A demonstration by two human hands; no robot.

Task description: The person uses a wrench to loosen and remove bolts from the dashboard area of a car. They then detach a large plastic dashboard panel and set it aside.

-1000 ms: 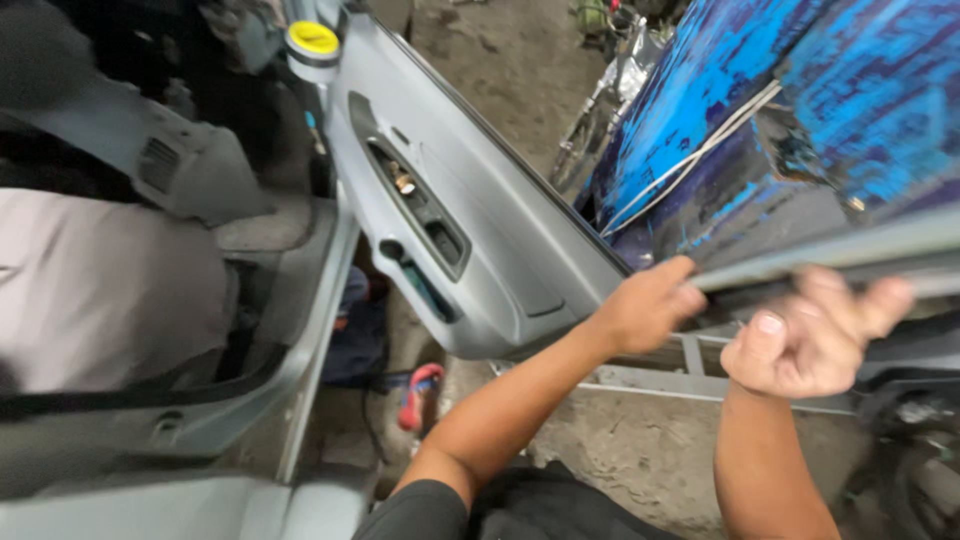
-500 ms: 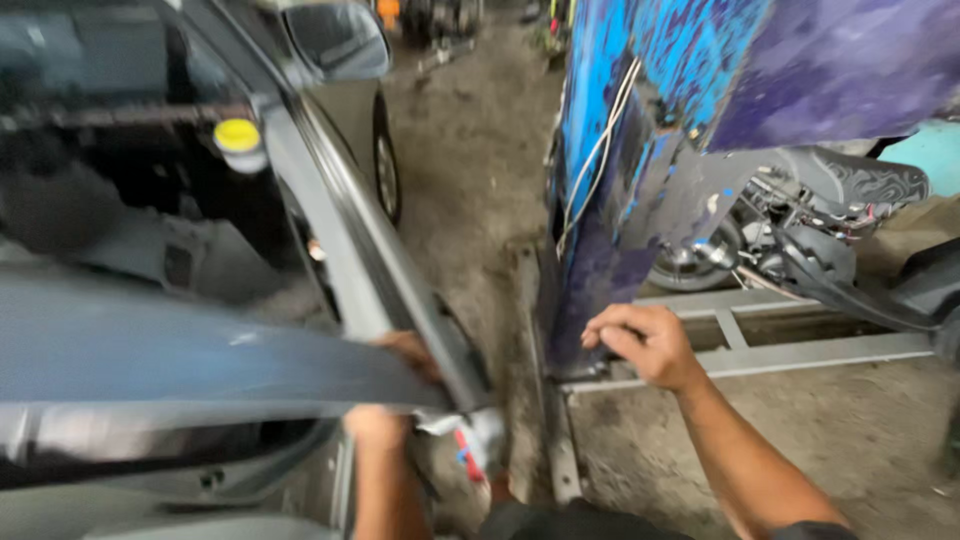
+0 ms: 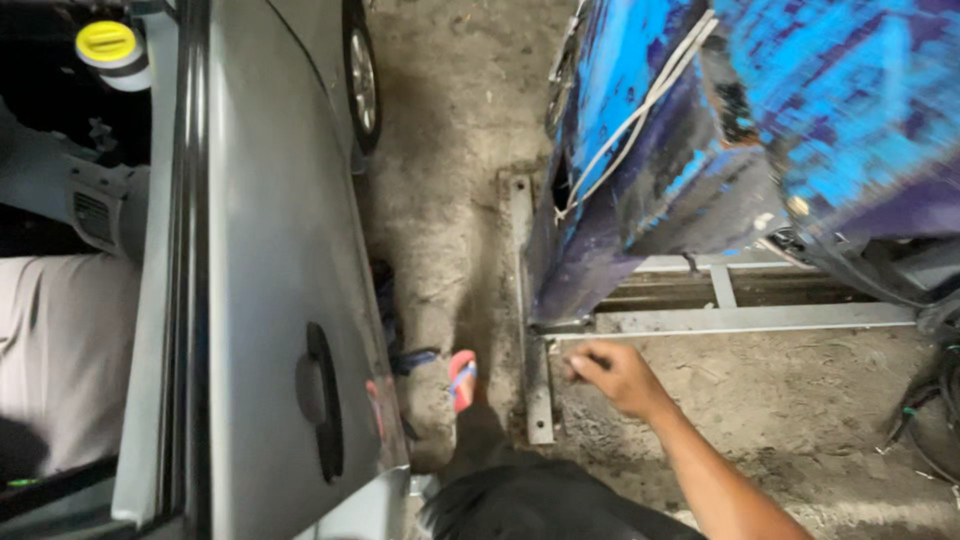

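Beside the grey car door [image 3: 270,300], the right hand [image 3: 615,375] has dropped from the door edge toward the metal frame [image 3: 740,320], fingers loosely curled, empty; the left hand is now out of sight.

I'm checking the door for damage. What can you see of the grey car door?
The grey car door stands open and is seen from above. Its outer skin looks like smooth, glossy painted metal. A dark recessed handle sits low on the panel, and a black strip runs along the window edge. No hand touches it, and no dents show.
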